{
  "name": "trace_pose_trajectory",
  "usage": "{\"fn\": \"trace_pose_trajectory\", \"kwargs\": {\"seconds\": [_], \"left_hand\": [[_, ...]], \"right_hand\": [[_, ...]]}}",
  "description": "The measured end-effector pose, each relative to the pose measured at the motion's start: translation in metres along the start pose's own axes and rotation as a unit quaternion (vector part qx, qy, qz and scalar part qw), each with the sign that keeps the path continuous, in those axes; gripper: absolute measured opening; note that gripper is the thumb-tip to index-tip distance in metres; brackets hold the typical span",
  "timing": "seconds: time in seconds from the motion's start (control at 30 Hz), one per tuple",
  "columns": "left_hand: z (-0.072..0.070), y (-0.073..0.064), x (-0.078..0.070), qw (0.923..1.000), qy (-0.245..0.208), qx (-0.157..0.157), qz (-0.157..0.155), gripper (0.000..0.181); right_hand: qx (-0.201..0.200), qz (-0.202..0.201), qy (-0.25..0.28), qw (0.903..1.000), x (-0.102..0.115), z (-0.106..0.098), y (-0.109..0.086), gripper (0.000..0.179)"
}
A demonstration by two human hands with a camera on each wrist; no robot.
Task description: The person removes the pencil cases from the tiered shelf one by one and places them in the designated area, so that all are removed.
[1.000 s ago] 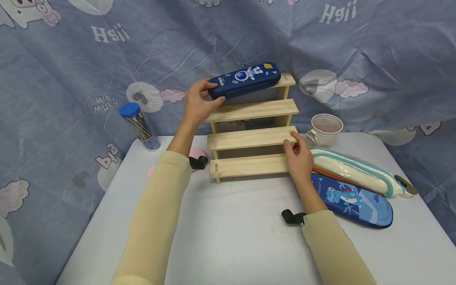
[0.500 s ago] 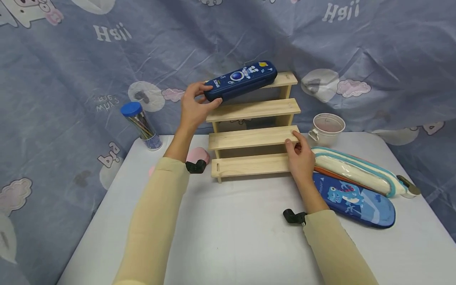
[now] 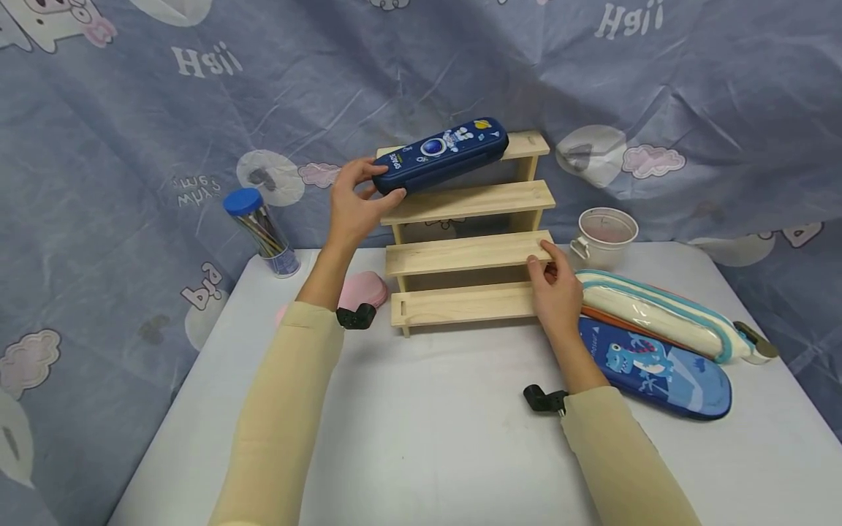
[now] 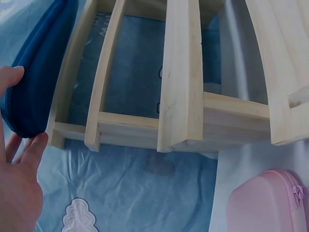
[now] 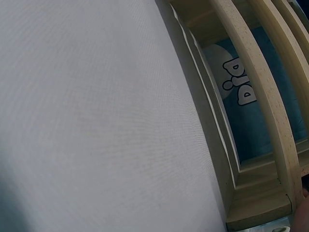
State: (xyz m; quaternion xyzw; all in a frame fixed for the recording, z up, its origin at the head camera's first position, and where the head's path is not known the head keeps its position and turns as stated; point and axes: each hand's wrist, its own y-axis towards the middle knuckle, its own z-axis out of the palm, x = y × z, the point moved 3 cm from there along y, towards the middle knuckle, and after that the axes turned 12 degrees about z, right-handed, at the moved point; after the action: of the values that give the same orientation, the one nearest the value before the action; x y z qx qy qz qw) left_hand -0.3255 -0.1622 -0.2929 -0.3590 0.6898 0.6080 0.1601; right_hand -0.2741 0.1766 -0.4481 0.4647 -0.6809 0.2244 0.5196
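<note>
A dark blue pencil case (image 3: 441, 155) with a space print lies slanted over the top tier of a wooden step shelf (image 3: 468, 256). My left hand (image 3: 355, 201) grips its left end, thumb on the near side and fingers on the far side. In the left wrist view the zipped edge of the pencil case (image 4: 36, 72) shows between thumb and fingers, beside the top board. My right hand (image 3: 555, 288) pinches the right end of the second board from the bottom. Only a sliver of that hand (image 5: 300, 212) appears in the right wrist view.
To the right lie a dinosaur-print pencil case (image 3: 658, 369) and a cream pouch with teal trim (image 3: 651, 314). Behind them stands a white bucket (image 3: 604, 237). On the left are a blue-lidded jar of thin sticks (image 3: 262, 234) and a pink zipped case (image 3: 363, 290).
My left hand has drawn the space-print pencil case a little left and its near end slightly down. More of the pink case shows. The right hand keeps its hold on the shelf.
</note>
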Motion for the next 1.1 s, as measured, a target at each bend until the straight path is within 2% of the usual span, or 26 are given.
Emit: {"fn": "trace_pose_trajectory", "kwargs": {"seconds": [0.1,0.33,0.43,0.87,1.1], "left_hand": [[-0.002,-0.003,-0.004,1.0,-0.001,0.002,-0.003,0.041],[-0.005,-0.011,-0.036,0.9999,-0.003,0.007,-0.007,0.039],[-0.006,-0.014,-0.04,0.9999,-0.007,0.009,-0.004,0.039],[-0.01,-0.03,-0.043,0.9995,-0.009,0.025,0.014,0.038],[-0.011,-0.039,-0.045,0.9991,0.008,0.039,0.017,0.037]], "right_hand": [[-0.001,-0.001,0.001,1.0,0.0,0.0,0.0,0.046],[-0.003,0.001,0.002,1.0,0.002,-0.001,-0.001,0.045],[-0.003,0.002,0.001,1.0,0.003,-0.001,-0.002,0.045],[0.005,0.005,-0.001,1.0,0.004,-0.001,-0.002,0.046],[0.007,0.008,-0.005,0.9999,0.004,-0.001,-0.001,0.047]]}}
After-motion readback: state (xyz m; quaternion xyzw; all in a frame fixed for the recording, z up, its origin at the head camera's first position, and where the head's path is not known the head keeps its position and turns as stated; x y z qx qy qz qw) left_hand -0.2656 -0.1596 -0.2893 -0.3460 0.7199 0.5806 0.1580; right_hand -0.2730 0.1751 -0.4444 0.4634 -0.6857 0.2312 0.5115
